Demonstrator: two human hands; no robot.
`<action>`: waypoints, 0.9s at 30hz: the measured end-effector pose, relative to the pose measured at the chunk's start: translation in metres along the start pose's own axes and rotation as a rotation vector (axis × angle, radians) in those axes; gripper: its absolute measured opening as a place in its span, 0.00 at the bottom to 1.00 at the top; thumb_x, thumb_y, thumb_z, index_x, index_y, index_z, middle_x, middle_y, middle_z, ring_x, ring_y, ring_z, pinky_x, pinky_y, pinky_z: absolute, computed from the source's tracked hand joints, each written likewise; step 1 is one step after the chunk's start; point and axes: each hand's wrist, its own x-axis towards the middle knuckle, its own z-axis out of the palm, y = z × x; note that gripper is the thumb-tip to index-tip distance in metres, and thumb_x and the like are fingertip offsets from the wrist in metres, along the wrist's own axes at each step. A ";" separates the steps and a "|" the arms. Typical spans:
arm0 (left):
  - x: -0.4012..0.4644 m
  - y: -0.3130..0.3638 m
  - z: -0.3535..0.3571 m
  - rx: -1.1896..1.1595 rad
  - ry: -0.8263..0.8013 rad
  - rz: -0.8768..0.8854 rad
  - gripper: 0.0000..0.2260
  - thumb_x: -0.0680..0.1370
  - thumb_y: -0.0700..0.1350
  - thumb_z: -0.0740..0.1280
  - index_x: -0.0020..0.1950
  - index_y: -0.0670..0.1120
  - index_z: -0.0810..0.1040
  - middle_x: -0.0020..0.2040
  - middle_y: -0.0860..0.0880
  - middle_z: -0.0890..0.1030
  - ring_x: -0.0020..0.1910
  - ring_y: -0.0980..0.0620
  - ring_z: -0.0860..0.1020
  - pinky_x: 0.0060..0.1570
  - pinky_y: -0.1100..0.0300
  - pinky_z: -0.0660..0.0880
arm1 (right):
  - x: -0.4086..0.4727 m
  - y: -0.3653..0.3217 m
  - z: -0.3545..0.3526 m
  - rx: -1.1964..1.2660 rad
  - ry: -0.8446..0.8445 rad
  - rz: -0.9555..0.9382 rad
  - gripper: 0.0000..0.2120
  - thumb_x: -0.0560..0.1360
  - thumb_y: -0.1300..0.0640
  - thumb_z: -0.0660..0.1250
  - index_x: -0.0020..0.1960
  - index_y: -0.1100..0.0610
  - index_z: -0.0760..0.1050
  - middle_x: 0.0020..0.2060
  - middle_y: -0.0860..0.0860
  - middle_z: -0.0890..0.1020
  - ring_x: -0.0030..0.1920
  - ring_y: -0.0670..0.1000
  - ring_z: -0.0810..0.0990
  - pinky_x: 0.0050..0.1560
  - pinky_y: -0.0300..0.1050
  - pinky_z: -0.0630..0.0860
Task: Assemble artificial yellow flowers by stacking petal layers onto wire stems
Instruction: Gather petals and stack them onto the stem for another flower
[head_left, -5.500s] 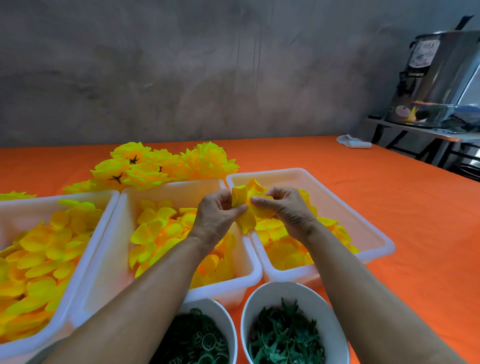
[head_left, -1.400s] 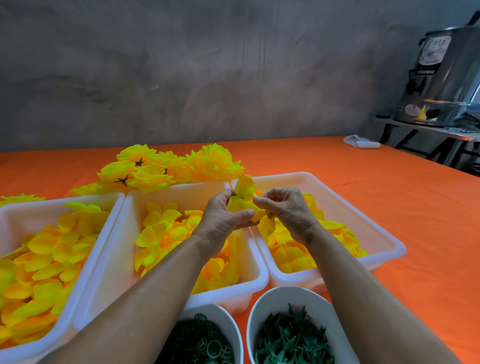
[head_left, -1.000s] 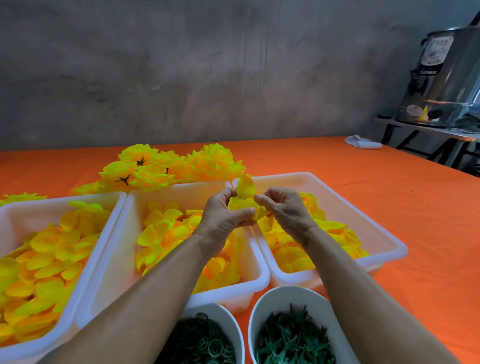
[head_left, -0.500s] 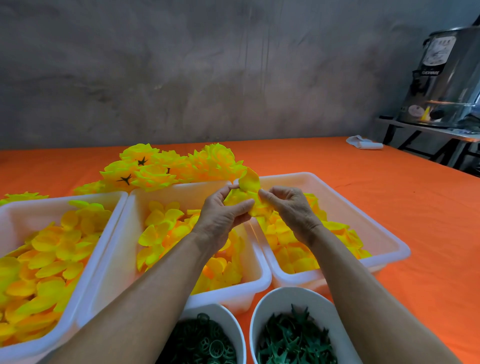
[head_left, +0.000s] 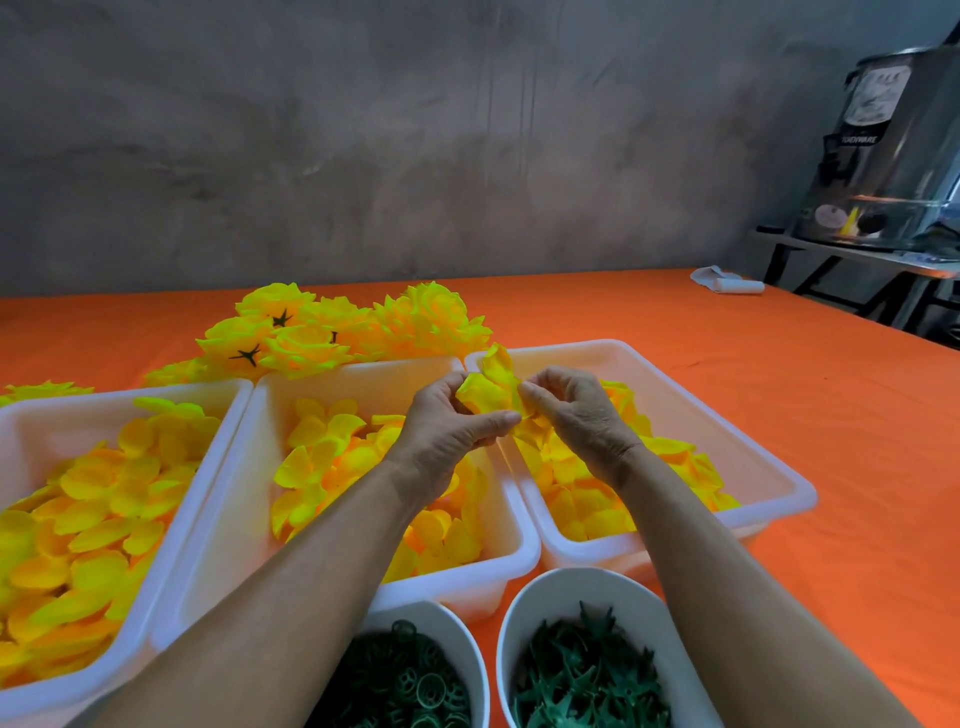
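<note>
My left hand (head_left: 447, 426) and my right hand (head_left: 576, 415) meet above the gap between the middle and right trays, both pinching a small cluster of yellow petal layers (head_left: 491, 387). Whatever stem lies inside the cluster is hidden by my fingers. Three white trays hold loose yellow petals: the left tray (head_left: 218, 415), the middle tray (head_left: 514, 545) and the right tray (head_left: 769, 467). A pile of finished yellow flowers (head_left: 343, 332) lies behind the trays on the orange table.
Two white bowls sit at the near edge: one with green rings (head_left: 467, 639), one with green star-shaped calyx pieces (head_left: 519, 608). A white roll (head_left: 727, 280) lies far right on the orange table (head_left: 779, 389). A steel urn (head_left: 893, 156) stands on a side table.
Both hands have kept working the petal cluster in the same spot; the petals have shifted slightly between the fingers, and the view has drifted a little.
</note>
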 end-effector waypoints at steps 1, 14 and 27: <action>-0.001 0.000 0.000 0.022 0.002 0.012 0.14 0.69 0.33 0.73 0.50 0.47 0.78 0.39 0.49 0.82 0.37 0.54 0.81 0.37 0.62 0.78 | 0.001 0.000 0.000 0.001 0.017 0.005 0.11 0.77 0.64 0.64 0.37 0.56 0.73 0.32 0.52 0.74 0.33 0.47 0.70 0.36 0.40 0.68; 0.001 0.002 0.000 0.098 0.152 0.004 0.11 0.73 0.29 0.67 0.43 0.45 0.78 0.37 0.46 0.78 0.36 0.49 0.73 0.35 0.59 0.69 | 0.010 0.009 -0.011 0.269 0.470 0.160 0.02 0.74 0.65 0.68 0.46 0.65 0.78 0.34 0.55 0.77 0.33 0.48 0.72 0.35 0.42 0.72; 0.005 0.000 0.000 0.165 0.249 -0.039 0.12 0.71 0.28 0.65 0.37 0.45 0.78 0.33 0.47 0.77 0.29 0.53 0.70 0.25 0.66 0.68 | 0.011 0.012 -0.019 -0.097 0.862 0.195 0.07 0.75 0.61 0.65 0.47 0.62 0.80 0.42 0.59 0.83 0.44 0.57 0.79 0.49 0.51 0.75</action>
